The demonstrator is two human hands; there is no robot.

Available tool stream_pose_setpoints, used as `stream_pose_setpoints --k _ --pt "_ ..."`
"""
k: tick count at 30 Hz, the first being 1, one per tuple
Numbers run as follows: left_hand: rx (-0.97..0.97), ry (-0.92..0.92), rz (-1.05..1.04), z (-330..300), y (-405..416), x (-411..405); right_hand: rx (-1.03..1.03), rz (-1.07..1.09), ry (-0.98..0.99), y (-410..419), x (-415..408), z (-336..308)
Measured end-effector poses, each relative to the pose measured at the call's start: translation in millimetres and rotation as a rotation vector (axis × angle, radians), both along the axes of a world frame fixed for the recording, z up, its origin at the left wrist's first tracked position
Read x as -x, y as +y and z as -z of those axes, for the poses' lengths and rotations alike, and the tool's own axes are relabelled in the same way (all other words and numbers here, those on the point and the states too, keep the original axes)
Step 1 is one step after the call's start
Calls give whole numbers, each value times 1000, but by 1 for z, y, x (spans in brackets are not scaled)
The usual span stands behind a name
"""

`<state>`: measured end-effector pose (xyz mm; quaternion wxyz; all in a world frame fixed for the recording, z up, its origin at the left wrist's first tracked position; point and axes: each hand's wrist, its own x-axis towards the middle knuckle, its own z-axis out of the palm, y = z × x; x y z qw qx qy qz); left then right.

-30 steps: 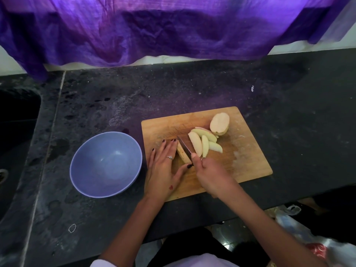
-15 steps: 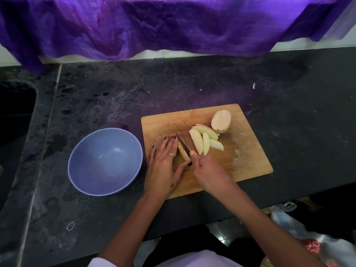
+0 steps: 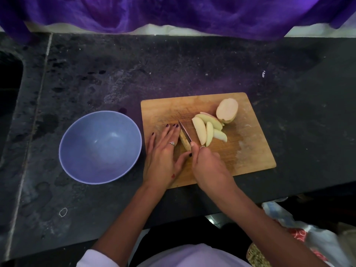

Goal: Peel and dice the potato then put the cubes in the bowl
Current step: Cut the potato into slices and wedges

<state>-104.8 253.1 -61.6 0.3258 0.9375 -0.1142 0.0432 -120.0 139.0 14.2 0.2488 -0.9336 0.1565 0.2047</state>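
Head view: left hand (image 3: 163, 155) is lying flat, fingers straight, pressing a potato strip (image 3: 184, 141) on the wooden cutting board (image 3: 248, 149). Right hand (image 3: 209, 164) is gripping the knife (image 3: 185, 132), blade resting against that strip. Potato slices (image 3: 207, 130) are lying just right of the blade; an uncut half potato (image 3: 227, 111) is sitting behind them. Blue bowl (image 3: 100, 147) is standing left of the board on the dark counter (image 3: 173, 64).

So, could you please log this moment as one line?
step: slicing | right hand: grips knife | left hand: steadies potato piece | bowl: empty
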Motion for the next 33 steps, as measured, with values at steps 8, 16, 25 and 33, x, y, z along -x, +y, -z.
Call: stream_pose_setpoints --k 8,16,25,33 --pt "-15 0 -4 0 -1 1 -3 -8 29 0 -7 -3" --pt "-3 -6 -11 1 -1 2 -11 11 81 5 -10 -10" --pt "-1 12 -16 0 -3 3 29 13 107 7 -11 -12" --pt "-4 23 -18 -2 -3 3 44 -4 126 9 -18 -9"
